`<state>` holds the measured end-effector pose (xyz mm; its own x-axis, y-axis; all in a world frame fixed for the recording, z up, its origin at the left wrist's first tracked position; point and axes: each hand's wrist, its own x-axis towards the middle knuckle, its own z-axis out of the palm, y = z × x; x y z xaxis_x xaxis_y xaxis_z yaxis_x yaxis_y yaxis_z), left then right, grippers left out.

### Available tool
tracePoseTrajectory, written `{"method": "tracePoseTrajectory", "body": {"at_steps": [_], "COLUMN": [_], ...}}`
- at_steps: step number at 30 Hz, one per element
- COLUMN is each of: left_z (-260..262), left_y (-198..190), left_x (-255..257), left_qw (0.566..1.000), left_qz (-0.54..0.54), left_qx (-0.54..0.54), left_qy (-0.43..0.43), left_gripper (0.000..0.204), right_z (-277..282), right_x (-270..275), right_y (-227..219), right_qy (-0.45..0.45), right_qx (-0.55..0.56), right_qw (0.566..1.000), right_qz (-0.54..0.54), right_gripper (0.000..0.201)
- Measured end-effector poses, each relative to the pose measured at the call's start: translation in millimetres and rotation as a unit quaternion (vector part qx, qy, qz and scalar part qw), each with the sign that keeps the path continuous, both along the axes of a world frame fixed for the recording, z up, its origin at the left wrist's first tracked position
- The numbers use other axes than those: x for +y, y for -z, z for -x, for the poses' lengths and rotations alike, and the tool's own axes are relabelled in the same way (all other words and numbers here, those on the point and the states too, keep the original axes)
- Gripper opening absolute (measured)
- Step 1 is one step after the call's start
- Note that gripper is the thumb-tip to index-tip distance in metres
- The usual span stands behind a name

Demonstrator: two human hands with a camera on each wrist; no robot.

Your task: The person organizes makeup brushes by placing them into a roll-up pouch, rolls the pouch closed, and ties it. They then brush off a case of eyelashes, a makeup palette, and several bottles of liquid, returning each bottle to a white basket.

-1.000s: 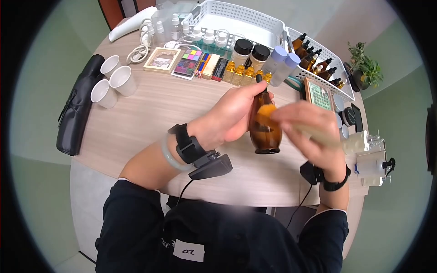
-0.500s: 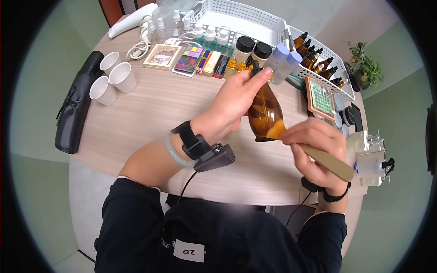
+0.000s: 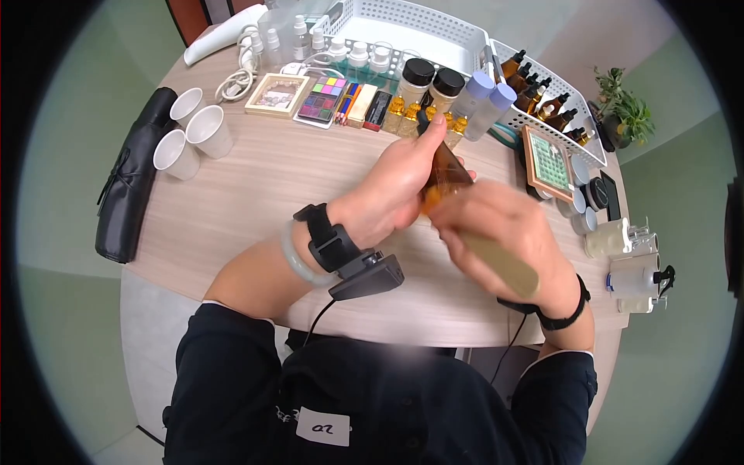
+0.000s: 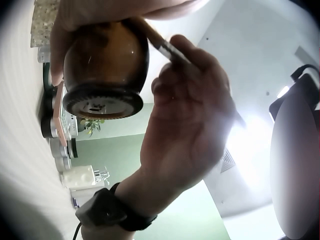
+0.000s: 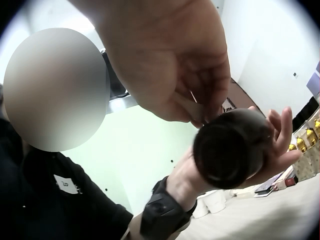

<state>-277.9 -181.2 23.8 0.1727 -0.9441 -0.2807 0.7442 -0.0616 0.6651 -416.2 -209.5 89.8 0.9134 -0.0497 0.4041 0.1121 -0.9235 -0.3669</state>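
Note:
An amber glass bottle (image 3: 449, 164) with a dark top is gripped in my left hand (image 3: 391, 182), thumb laid along its neck. It is held tilted above the table, and its round base (image 4: 102, 106) faces the camera in the left wrist view. My right hand (image 3: 504, 221) pinches a brush (image 3: 504, 263) with a broad tan handle and orange bristles. Those bristles are at the bottle's side, close by the left palm, blurred in the head view. The right hand covers the bottle's lower part there. From the right wrist, the dark bottle base (image 5: 222, 152) shows below the right fingertips.
Amber dropper bottles fill a white basket (image 3: 577, 128) at the back right; another white basket (image 3: 403, 19) stands behind. Small gold-capped bottles (image 3: 412, 116), black-lidded jars (image 3: 418, 74) and a makeup palette (image 3: 322, 101) line the back. Paper cups (image 3: 209, 132) and a black roll (image 3: 132, 178) lie left, pump bottles (image 3: 608, 239) right.
The brush first moved down from the bottle's middle to near its base, then back up and left toward the left palm. The left hand keeps its grip while the bottle's tilt shifts.

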Motion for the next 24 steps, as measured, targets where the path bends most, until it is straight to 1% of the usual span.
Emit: {"method": "tracePoseTrajectory", "body": {"at_steps": [3, 5, 7, 8, 9, 10, 11, 12, 13, 15, 16, 17, 19, 20, 21, 23, 24], "left_z": [-4.4, -8.0, -7.6, -5.4, -2.9, -1.0, -0.1, 0.5, 1.1, 2.0, 2.4, 3.7, 9.1, 7.3, 9.0, 7.1, 6.4], "left_y": [-2.4, 1.9, 3.2, 2.6, 1.8, 0.0, -2.7, -4.7, -5.0, -0.5, -0.4, -1.4, -9.8, -9.2, -12.6, -15.2, -15.0], "left_x": [1.5, -0.7, -1.7, -2.0, -2.3, -1.9, -0.8, 0.3, 1.0, 1.0, 0.7, 1.7, 6.1, 6.3, 8.1, 12.0, 11.8], "left_qw": [1.0, 0.999, 0.999, 0.999, 0.999, 0.999, 0.998, 0.998, 0.998, 0.993, 0.99, 0.991, 0.992, 0.99, 0.991, 0.997, 0.996], "left_qz": [0.012, 0.011, 0.011, -0.006, -0.024, -0.023, -0.018, -0.013, -0.012, 0.003, 0.015, 0.014, -0.051, -0.046, -0.066, -0.024, -0.035], "left_qx": [0.01, 0.008, 0.004, 0.006, 0.007, 0.004, 0.027, 0.049, 0.044, 0.098, 0.126, 0.116, 0.106, 0.12, 0.112, 0.06, 0.084], "left_qy": [0.015, 0.029, 0.041, 0.038, 0.037, 0.04, 0.044, 0.048, 0.052, 0.063, 0.06, 0.067, 0.053, 0.063, 0.035, 0.035, 0.01], "left_gripper": [0.043, 0.044, 0.044, 0.046, 0.047, 0.047, 0.048, 0.049, 0.049, 0.048, 0.049, 0.049, 0.053, 0.053, 0.049, 0.044, 0.038], "right_z": [9.8, 17.4, 28.0, 33.4, 38.8, 44.1, 48.2, 51.0, 51.4, 50.9, 52.8, 52.0, 46.8, 45.1, 46.4, 52.7, 56.9], "right_x": [0.7, -4.3, -11.8, -15.3, -18.9, -23.0, -26.2, -28.6, -26.1, -17.1, -15.1, -14.2, -12.5, -13.2, -14.4, -17.1, -17.0], "right_y": [8.7, 4.1, -1.4, -3.6, -3.0, -0.2, 4.0, 10.6, 10.4, 8.8, 7.2, 7.4, 7.3, 9.2, 15.4, 28.4, 28.0], "right_qy": [-0.007, 0.003, 0.03, 0.055, 0.057, 0.069, 0.08, 0.05, 0.052, 0.004, 0.004, 0.009, -0.023, -0.042, -0.024, -0.067, -0.046], "right_qx": [-0.017, -0.022, -0.047, -0.068, -0.071, -0.06, -0.05, -0.029, -0.034, -0.054, -0.118, -0.129, -0.185, -0.153, -0.172, -0.132, -0.121], "right_qw": [0.999, 0.999, 0.998, 0.995, 0.995, 0.99, 0.981, 0.976, 0.976, 0.978, 0.979, 0.978, 0.982, 0.987, 0.984, 0.989, 0.992], "right_qz": [0.029, 0.027, -0.03, -0.046, -0.045, -0.109, -0.172, -0.209, -0.208, -0.204, -0.165, -0.163, -0.012, 0.019, 0.029, -0.007, -0.012], "right_gripper": [0.019, 0.019, 0.018, 0.013, 0.013, 0.011, 0.009, 0.007, 0.007, 0.007, 0.009, 0.009, 0.015, 0.017, 0.017, 0.016, 0.016]}}
